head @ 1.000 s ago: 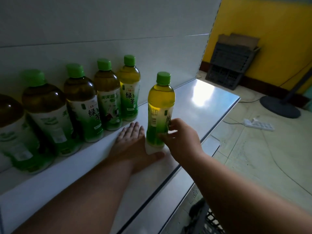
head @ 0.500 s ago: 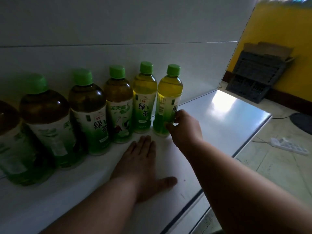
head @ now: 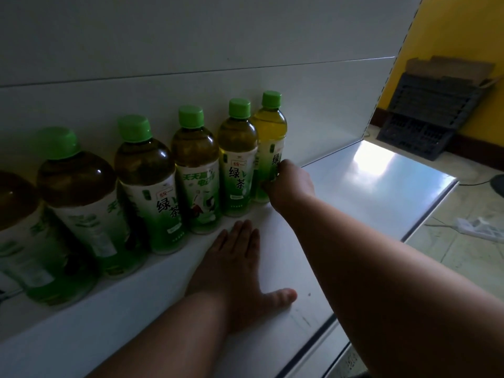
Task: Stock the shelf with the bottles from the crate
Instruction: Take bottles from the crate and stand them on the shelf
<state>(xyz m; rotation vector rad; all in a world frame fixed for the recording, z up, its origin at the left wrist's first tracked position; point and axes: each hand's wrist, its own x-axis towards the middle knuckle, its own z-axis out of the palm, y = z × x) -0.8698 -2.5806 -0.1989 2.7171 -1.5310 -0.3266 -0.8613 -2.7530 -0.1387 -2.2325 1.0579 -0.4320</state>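
The right hand [head: 290, 186] is closed around the lower label of the newest bottle [head: 268, 148], which stands upright on the white shelf [head: 368, 186] at the right end of the row, touching its neighbour bottle [head: 237, 159] and close to the back panel [head: 191, 64]. The left hand [head: 234, 271] lies flat and open on the shelf in front of the row, holding nothing. Judgement: the step in hand is seating this bottle in line. To do it well, the base should sit fully flat, the label should face forward like the two beside it, and the fingers should slip off sideways without dragging the bottle out of line. Ample bare shelf lies to the right for further stock. The crate supplying the bottles cannot be identified with certainty
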